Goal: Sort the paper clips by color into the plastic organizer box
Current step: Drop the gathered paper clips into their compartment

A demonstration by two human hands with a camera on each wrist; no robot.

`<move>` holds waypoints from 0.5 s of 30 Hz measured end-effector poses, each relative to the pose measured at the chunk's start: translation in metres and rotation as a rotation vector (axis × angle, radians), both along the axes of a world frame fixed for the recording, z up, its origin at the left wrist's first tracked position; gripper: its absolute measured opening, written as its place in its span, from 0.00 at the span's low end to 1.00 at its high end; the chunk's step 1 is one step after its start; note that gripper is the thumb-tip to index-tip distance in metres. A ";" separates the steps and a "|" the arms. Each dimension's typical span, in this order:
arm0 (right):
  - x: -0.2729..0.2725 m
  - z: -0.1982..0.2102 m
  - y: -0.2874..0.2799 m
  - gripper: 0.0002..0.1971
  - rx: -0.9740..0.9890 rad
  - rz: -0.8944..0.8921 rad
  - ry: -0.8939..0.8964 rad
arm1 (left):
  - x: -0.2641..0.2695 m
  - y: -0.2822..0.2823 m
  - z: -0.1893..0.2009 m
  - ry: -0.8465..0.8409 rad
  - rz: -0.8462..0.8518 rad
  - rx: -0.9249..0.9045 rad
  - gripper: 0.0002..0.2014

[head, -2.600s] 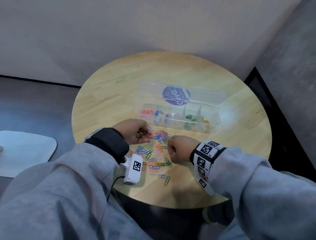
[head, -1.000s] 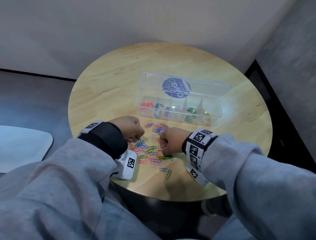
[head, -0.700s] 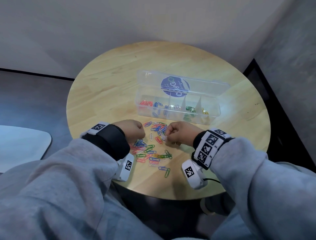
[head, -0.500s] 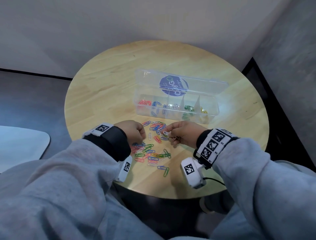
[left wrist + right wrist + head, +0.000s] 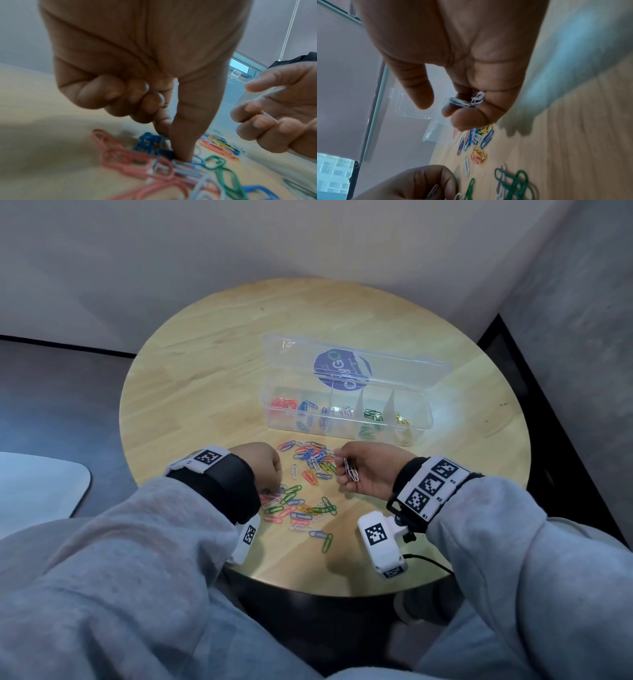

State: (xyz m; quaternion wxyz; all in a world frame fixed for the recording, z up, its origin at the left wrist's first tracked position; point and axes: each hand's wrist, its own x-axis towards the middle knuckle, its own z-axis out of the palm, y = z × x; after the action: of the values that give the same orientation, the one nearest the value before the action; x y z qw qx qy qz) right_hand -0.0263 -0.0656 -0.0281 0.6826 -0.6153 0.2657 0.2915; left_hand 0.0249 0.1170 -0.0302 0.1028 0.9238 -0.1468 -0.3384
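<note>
A loose pile of coloured paper clips (image 5: 308,484) lies on the round wooden table in front of the clear organizer box (image 5: 346,424). The box's lid is open, and its compartments hold red, blue, white, green and yellow clips. My right hand (image 5: 363,470) hovers palm-up just right of the pile, fingers curled round a few white clips (image 5: 351,470), which also show in the right wrist view as white clips (image 5: 467,101). My left hand (image 5: 263,465) is down on the pile's left side. Its thumb and index tips (image 5: 181,157) pinch at a pale clip, and the other fingers are curled.
The table edge (image 5: 308,587) runs close under my wrists. A white wrist camera (image 5: 382,542) hangs below my right wrist. A pale flat surface (image 5: 37,484) sits off to the left, lower down. Walls close in behind and to the right.
My right hand left the pile's near side, moved up towards the box and turned palm-up with white clips in it. My left hand stayed at the pile's left side, fingers down.
</note>
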 end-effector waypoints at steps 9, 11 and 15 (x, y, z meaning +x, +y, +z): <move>0.003 0.003 -0.011 0.19 -0.446 0.153 -0.048 | 0.012 0.006 0.012 0.230 0.276 -0.346 0.13; 0.004 0.004 -0.015 0.17 -0.612 0.242 -0.138 | 0.013 0.005 0.015 0.277 0.381 -0.458 0.15; 0.005 0.007 -0.014 0.07 -0.841 0.357 -0.278 | 0.015 0.003 0.019 0.348 0.532 -0.664 0.16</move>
State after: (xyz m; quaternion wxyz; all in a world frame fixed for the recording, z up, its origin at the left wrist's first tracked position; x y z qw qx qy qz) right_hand -0.0210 -0.0798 -0.0211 0.3425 -0.9074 0.1569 0.1863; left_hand 0.0395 0.1199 -0.0116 0.4997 0.7758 0.0147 -0.3850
